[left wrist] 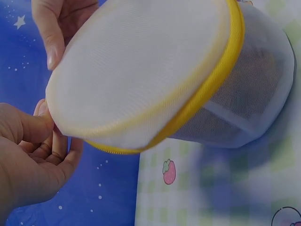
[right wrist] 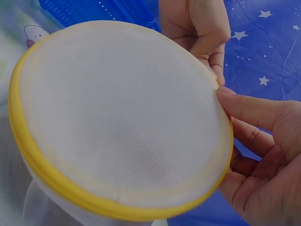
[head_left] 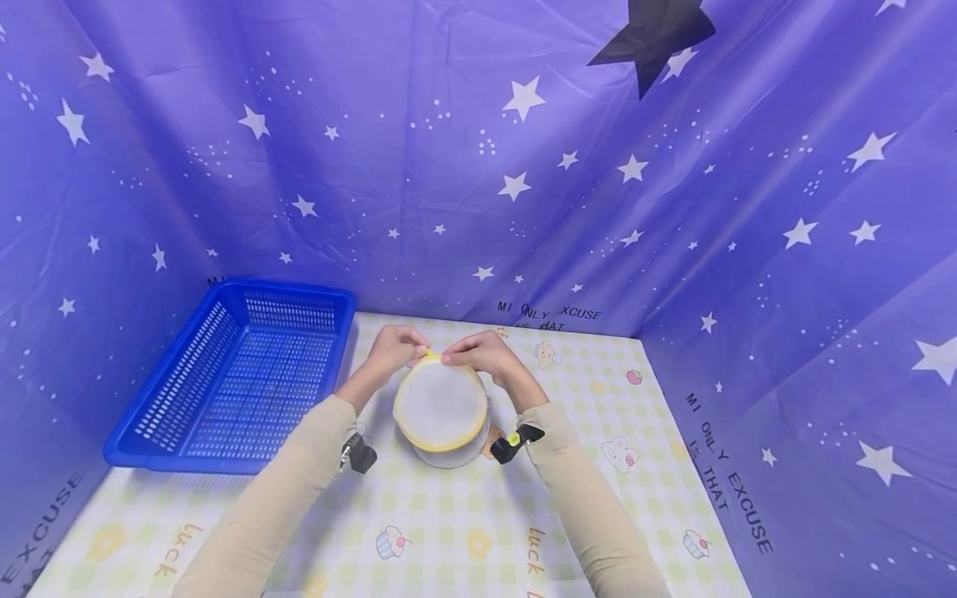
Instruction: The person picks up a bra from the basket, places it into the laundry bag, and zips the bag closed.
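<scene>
A round white mesh laundry bag [head_left: 441, 403] with yellow trim [right wrist: 28, 136] stands on the table, its flat top tilted up at the far side. At the far rim, my left hand [head_left: 392, 349] pinches the edge between thumb and fingers. Right beside it, my right hand [head_left: 486, 355] grips the same rim, thumb on top and fingers underneath. Through the grey mesh side [left wrist: 244, 94] the inside looks dark, and I cannot tell whether anything lies in it. What the fingertips hold at the edge is partly hidden.
To the left stands a blue plastic basket [head_left: 265, 399] with slotted walls. A checked tablecloth [head_left: 598, 515] with cartoon prints covers the table. Purple star-printed curtains [head_left: 449, 166] enclose the back and both sides.
</scene>
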### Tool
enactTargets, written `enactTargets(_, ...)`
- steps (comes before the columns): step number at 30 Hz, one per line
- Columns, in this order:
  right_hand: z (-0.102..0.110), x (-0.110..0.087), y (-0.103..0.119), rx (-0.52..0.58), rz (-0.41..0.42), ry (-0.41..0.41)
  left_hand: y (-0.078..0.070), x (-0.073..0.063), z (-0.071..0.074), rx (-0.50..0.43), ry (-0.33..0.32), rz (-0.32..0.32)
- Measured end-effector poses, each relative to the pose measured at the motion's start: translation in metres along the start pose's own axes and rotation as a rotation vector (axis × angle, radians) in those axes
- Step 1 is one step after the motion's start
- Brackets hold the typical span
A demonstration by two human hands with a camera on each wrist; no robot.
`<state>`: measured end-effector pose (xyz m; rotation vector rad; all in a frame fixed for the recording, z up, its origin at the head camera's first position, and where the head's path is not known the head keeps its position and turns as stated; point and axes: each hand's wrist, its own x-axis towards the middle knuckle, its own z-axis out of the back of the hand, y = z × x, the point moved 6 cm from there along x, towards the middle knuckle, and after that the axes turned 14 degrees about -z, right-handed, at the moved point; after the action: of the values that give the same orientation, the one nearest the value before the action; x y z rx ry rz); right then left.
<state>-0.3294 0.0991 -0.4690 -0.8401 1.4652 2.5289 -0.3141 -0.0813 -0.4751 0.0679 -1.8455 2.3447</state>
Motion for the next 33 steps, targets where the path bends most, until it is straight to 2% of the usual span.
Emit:
enactTargets(8, -0.0017, 0.0002, 0.0027, 0.009, 0.006, -0.005, -0.0025, 0.0014, -0.0026, 0.009, 0.02, 0.01)
enactTargets(22, -0.0026, -0.0018, 0.0018, 0.087, -0.051, -0.005, -0.0004, 0.0016, 0.0, -0.002, 0.035, 0.014)
enactTargets(33, 0.0008, -0.0034, -0.0023, 0.134, -0.06, -0.045, 0.0001, -0.001, 0.0027, 0.004, 0.02, -0.022)
